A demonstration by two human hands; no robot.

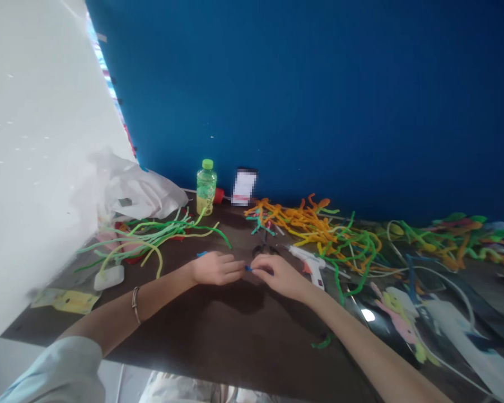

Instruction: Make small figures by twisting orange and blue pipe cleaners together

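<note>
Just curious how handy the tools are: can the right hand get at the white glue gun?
Probably yes: the glue gun lies close beside the right hand, with nothing visibly blocking the way, though that hand seems to pinch a small blue piece.

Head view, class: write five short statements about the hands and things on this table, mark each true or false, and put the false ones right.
1. The right hand is nearer the glue gun than the left hand is. True.
2. The bottle has a green cap. True.
3. The glue gun lies left of the bottle in the picture. False: it lies right of it.
4. A bracelet circles the left forearm. True.
5. The hands are far apart. False: they nearly meet at a small blue piece.
</note>
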